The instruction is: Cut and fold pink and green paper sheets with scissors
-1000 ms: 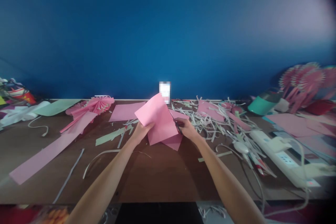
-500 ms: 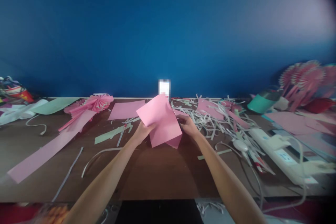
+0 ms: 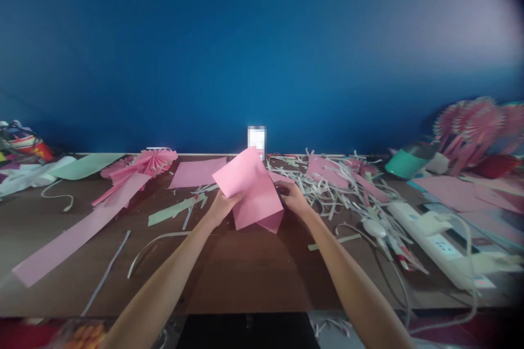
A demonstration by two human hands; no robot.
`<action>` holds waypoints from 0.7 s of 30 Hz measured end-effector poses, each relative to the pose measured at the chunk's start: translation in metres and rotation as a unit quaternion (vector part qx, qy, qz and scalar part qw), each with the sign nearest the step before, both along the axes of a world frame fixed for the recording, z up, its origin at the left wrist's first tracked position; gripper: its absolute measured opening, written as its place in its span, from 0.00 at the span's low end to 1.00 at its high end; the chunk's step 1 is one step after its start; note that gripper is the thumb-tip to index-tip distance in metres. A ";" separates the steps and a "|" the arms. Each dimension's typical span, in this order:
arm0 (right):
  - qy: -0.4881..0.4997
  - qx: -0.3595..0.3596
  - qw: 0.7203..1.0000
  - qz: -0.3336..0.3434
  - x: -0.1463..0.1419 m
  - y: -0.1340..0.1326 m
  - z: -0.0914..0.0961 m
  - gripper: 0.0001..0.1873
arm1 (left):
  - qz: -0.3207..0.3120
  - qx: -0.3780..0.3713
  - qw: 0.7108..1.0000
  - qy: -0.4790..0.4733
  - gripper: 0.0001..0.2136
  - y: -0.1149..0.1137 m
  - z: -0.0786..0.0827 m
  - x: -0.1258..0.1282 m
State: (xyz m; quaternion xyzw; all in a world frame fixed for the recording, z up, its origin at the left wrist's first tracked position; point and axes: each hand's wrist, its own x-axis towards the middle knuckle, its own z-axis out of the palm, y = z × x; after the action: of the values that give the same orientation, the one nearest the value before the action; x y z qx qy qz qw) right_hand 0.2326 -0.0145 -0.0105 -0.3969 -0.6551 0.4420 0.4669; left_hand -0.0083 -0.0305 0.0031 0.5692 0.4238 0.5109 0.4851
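Observation:
A pink sheet of paper [image 3: 250,188] is held up above the brown table [image 3: 245,272], tilted, with a lower flap hanging under it. My left hand [image 3: 221,208] grips its left edge, fingers closed on the paper. My right hand [image 3: 292,197] is closed at the sheet's right edge; a dark object peeks out by its fingers, too hidden to name. Another pink sheet [image 3: 196,172] lies flat just behind.
A long pink strip [image 3: 77,234] and a folded pink fan [image 3: 141,163] lie at the left. Shredded paper strips [image 3: 327,185] pile at the right, beside a white power strip [image 3: 434,240], a teal cup [image 3: 407,161] and more pink fans [image 3: 475,125]. A blue wall stands behind.
The pink sheet has been lifted a little and turned, and my right hand has moved up closer to its right edge.

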 end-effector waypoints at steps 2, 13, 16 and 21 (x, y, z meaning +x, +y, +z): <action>0.005 0.000 1.000 0.005 0.000 0.000 0.001 0.16 | -0.008 0.002 1.000 0.007 0.28 0.000 0.000 0.000; -0.023 0.022 0.999 -0.010 0.001 0.000 -0.001 0.16 | -0.013 -0.038 0.999 -0.036 0.27 -0.002 0.002 -0.001; -0.026 0.031 0.999 -0.006 0.000 0.000 -0.002 0.16 | -0.002 -0.054 0.997 -0.052 0.26 0.000 0.000 -0.001; -0.018 0.040 0.999 -0.009 -0.004 -0.001 -0.001 0.17 | 0.004 -0.055 0.996 -0.065 0.28 0.002 -0.004 -0.001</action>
State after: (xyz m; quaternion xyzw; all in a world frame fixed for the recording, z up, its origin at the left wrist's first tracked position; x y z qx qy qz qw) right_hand 0.2284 -0.0160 -0.0114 -0.3921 -0.6767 0.4040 0.4745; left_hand -0.0098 -0.0283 -0.0005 0.5060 0.4210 0.5243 0.5402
